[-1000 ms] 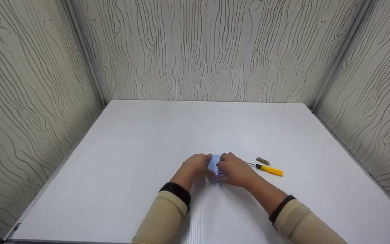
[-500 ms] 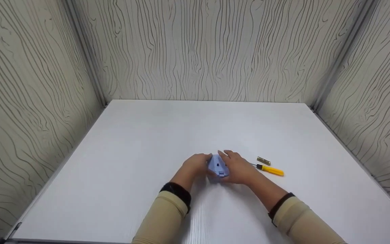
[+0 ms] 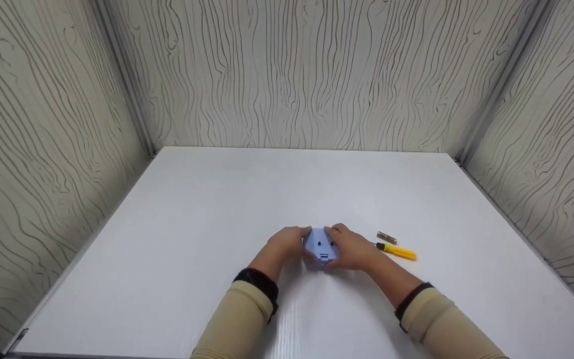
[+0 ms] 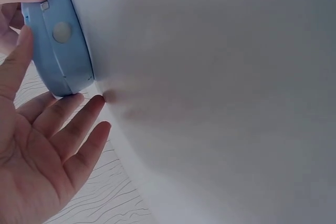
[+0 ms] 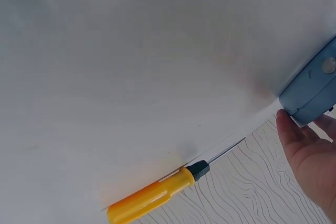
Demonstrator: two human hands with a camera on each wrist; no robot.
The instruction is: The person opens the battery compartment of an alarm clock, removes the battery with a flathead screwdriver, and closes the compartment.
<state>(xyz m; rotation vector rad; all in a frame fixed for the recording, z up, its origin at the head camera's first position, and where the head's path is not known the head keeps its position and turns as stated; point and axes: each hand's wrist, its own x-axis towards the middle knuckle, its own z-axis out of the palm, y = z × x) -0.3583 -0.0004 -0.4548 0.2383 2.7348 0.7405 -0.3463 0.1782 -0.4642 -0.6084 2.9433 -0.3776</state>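
Observation:
A light blue plastic device (image 3: 321,237) lies on the white table between both hands. Its upper face has two small dark knobs or holes, with a slotted tab at the near edge. My left hand (image 3: 287,242) grips its left side, thumb on the near side and fingers round the far end. From the right, my right hand (image 3: 353,251) holds the other side between thumb and fingers. In the left wrist view, the device (image 4: 68,61) shows a rounded side with a pale round spot. The right wrist view catches only one end of the device (image 5: 310,93).
Just right of my right hand lies a yellow-handled screwdriver (image 3: 399,251), its shaft partly hidden by that hand. Behind it is a small gold-coloured patterned cylinder (image 3: 386,237), like a battery. Wood-patterned panels (image 3: 287,75) border the table (image 3: 217,199) at the back and sides.
My right hand's fingers were curled over the device's upper face; they have moved off to its right side, uncovering the dark spots and slotted tab. My left hand keeps its hold.

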